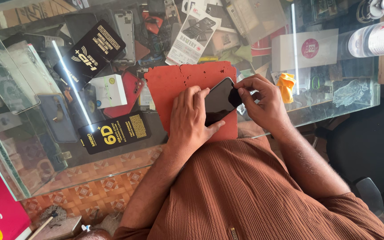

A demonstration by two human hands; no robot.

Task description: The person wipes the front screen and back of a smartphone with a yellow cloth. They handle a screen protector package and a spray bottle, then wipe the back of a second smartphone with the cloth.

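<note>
Glass worktop [343,106] over a display case crammed with boxes and phone parts, tiled floor below; red mat [174,82], worn and cracked at its far edge, laid on the glass. Black phone [218,101] lying tilted on the mat, screen up, dark.

Left hand [190,118] flat over the phone's near-left part, fingers together and spread across the glass face, thumb along the lower edge, pinning rather than gripping. Right hand [258,100] curled at the phone's upper right corner, thumb and forefinger pinched together on a small dark piece [235,97] at that corner; cannot tell whether a tab, a film or a cloth. Both wrists bent inward, forearms coming up from a rust-coloured ribbed shirt [245,191].

Likely trouble: phone sliding on the mat if the left palm eases off while the right pulls; corner piece tearing or slipping from so fine a pinch; fingerprints or dust on the screen from the broad palm contact. Near edge of the glass close by, so a skid toward the lap a real risk.

Nearby: white bottle [374,40] lying at the far right, orange cloth [286,85] beside the right hand.
</note>
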